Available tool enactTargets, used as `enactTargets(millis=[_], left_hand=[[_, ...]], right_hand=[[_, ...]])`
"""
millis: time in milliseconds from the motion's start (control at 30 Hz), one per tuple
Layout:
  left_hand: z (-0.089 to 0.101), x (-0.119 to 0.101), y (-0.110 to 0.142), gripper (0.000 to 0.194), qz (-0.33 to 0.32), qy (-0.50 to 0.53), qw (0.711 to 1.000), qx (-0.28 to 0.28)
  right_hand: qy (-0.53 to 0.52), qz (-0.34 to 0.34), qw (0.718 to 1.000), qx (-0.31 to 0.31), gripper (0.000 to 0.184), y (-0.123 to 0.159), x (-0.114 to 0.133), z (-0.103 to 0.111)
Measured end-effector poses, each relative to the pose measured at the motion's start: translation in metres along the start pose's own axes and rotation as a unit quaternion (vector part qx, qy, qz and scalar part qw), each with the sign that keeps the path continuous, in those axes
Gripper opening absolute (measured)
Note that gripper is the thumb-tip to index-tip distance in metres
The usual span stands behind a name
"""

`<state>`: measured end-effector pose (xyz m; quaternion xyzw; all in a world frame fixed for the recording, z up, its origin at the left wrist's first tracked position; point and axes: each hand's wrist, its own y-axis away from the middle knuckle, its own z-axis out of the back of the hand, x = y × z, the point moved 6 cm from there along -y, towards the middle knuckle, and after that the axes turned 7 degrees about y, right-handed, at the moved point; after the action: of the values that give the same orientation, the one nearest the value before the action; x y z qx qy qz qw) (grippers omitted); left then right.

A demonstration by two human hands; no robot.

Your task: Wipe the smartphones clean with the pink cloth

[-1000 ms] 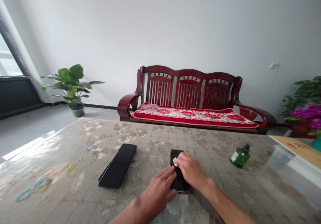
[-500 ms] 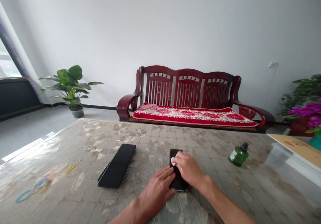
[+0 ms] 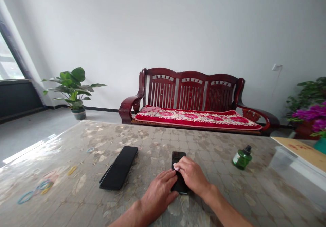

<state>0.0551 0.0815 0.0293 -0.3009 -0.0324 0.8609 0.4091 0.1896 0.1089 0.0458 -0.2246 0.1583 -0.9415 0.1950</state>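
A black smartphone [image 3: 178, 157] lies flat on the table, partly covered by my hands. My left hand [image 3: 160, 193] steadies it from the left, fingers along its side and thumb by its lower edge. Pinched in my right hand [image 3: 192, 174] is a small whitish wad [image 3: 175, 167], a cloth or tissue, pressed on the phone's screen; most of the wad is hidden by the fingers. To the left rests a larger black device [image 3: 119, 167], like a phone or tablet, with another dark flat piece partly under its left edge.
A green bottle [image 3: 241, 157] with a black cap stands on the right, near a clear plastic box [image 3: 292, 166] with a tan board on top. Several rubber bands [image 3: 42, 187] lie at left on the patterned tablecloth [image 3: 84, 152]. Beyond the table is a red wooden bench [image 3: 191, 94].
My right hand has slid slightly down the phone with the whitish wad. My left hand stays nearly in place, and the camera view has shifted a little.
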Motion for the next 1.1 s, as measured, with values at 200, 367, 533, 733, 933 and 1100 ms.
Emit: enactTargets(millis=[200, 367, 533, 733, 933, 1100], left_hand=[[0.0, 0.0, 0.001, 0.043, 0.007, -0.024, 1.0, 0.009], [0.006, -0.001, 0.0, 0.032, 0.017, -0.014, 1.0, -0.005], [0.01, 0.001, -0.009, 0.043, 0.02, -0.008, 1.0, 0.021], [0.016, -0.004, -0.04, 0.068, -0.002, -0.111, 0.989, 0.102], [0.009, -0.007, -0.078, 0.073, -0.093, -0.238, 0.957, 0.14], [0.0, -0.006, -0.093, 0.064, -0.123, -0.254, 0.944, 0.171]], right_hand=[[-0.179, -0.134, 0.951, -0.215, 0.025, 0.004, -0.048, 0.01], [-0.233, -0.206, 0.912, -0.269, 0.032, 0.009, -0.074, 0.011], [-0.253, -0.219, 0.899, -0.283, 0.035, 0.011, -0.079, 0.008], [-0.259, -0.227, 0.893, -0.29, 0.036, 0.011, -0.081, 0.008], [-0.287, -0.25, 0.872, -0.309, 0.04, 0.014, -0.086, 0.009], [-0.303, -0.263, 0.863, -0.308, 0.042, 0.013, -0.09, 0.008]])
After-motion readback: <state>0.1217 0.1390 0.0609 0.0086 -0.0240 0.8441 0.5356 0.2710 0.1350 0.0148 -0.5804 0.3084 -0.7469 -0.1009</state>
